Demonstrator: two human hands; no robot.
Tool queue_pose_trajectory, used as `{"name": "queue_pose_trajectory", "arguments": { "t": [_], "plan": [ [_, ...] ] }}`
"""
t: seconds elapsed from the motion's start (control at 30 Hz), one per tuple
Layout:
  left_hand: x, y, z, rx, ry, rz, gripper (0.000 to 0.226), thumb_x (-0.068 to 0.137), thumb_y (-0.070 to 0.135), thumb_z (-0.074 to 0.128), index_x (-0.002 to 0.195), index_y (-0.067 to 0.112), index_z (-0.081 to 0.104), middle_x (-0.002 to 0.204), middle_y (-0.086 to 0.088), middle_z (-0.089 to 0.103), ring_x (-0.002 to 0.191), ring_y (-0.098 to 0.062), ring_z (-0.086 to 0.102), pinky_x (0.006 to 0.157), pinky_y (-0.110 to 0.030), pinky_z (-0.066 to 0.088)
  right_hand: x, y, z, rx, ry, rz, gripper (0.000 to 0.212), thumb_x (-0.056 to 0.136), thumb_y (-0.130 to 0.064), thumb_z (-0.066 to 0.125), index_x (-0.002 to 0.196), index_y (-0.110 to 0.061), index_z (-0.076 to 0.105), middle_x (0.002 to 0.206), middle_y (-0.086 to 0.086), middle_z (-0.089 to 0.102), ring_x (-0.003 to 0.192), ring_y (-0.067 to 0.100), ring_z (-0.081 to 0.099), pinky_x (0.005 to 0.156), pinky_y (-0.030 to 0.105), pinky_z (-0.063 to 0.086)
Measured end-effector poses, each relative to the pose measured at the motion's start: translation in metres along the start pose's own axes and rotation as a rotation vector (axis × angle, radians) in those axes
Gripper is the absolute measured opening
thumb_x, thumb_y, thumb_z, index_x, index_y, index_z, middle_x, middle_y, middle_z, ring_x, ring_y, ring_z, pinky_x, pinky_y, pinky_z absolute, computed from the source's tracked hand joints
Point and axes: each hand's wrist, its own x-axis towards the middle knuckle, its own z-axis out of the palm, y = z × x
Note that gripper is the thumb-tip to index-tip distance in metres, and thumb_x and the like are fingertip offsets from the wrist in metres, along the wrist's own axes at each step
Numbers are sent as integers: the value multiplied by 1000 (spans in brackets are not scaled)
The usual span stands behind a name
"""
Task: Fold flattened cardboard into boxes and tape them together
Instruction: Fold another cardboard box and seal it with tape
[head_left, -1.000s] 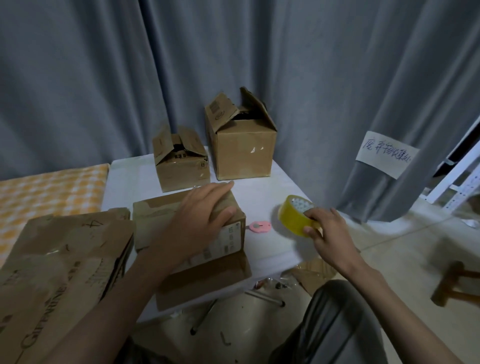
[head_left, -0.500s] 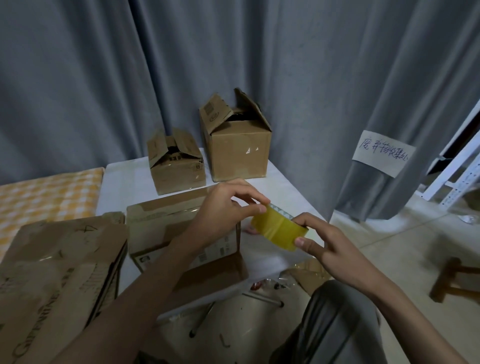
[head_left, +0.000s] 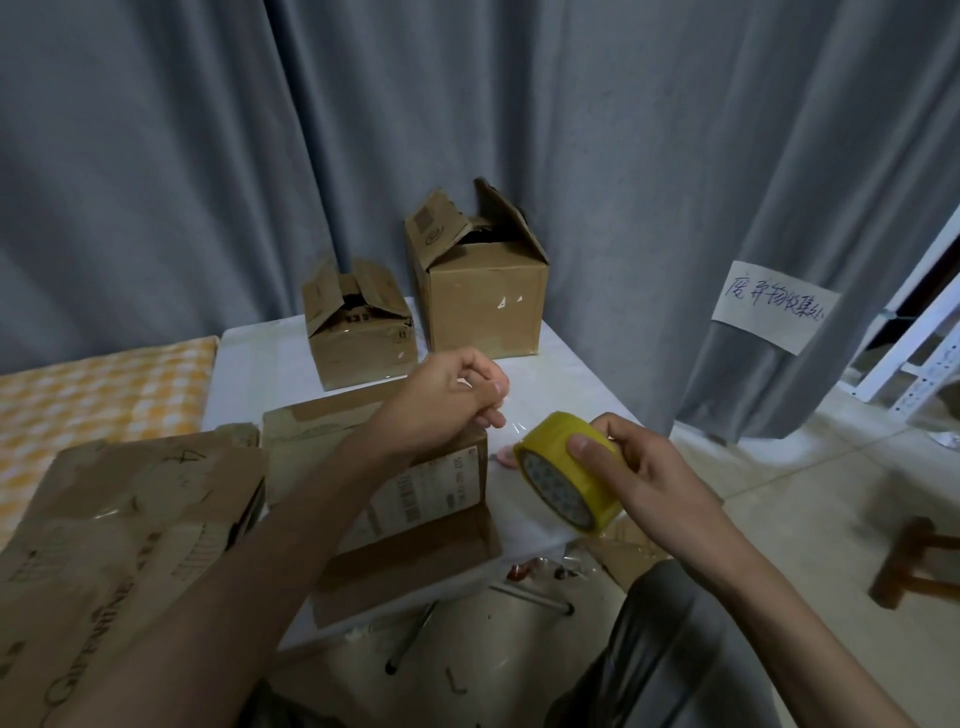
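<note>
Tape roll (head_left: 569, 475), yellow, gripped in right hand (head_left: 636, 470) above tabletop (head_left: 566, 374) edge, free end pinched by left hand (head_left: 449, 402) over half-folded box (head_left: 395, 467) beneath it; risk: strip twisting, self-sticking or slipping loose before reaching flap seam.

Three folded cardboard boxes (head_left: 480, 296) (head_left: 358, 327) (head_left: 415, 478), one yellow tape roll (head_left: 566, 473), two hands (head_left: 447, 400) (head_left: 644, 467), one paper label (head_left: 774, 306)

Two boxes (head_left: 423, 306) blocking table's (head_left: 566, 379) rear
</note>
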Motion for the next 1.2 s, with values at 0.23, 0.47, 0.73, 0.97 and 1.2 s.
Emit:
{"name": "queue_pose_trajectory", "arguments": {
  "t": [0.23,0.47,0.73,0.97,1.2],
  "plan": [
    [24,5,-34,-62,-161,-115,13,90,-8,61,100,-1,64,76,-10,66,70,-14,68,73,-26,58,0,3,24,341,23,142,36,77,-64,60,88,-33,76,85,-11,74,81,4,70,71,21,56],
    [50,6,-49,84,-205,-126,14,91,-7,61,103,-3,65,74,-7,68,65,-9,67,64,-19,55,2,-2,37,245,50,62,37,74,-41,55,92,-10,68,86,6,70,80,2,67,73,32,53],
    [67,-1,-61,161,-72,-112,14,92,-4,58,103,2,65,87,-9,64,77,-13,63,72,-21,54,0,1,39,27,126,100,38,97,-40,58,70,-13,57,51,-10,56,47,1,54,49,12,39],
    [77,-12,-60,257,-79,-89,17,95,-4,52,108,0,63,86,-8,60,78,-13,60,67,-17,51,-5,4,53,45,116,201,22,97,-29,55,78,-23,62,56,-20,61,50,-3,58,42,9,41],
    [92,-22,-56,330,-1,-16,19,95,-3,49,106,-1,64,90,-7,61,72,-10,58,60,-13,48,0,-10,54,131,140,224,25,96,-42,56,83,-22,62,60,-26,65,55,-5,66,42,9,44]
  ]
}}
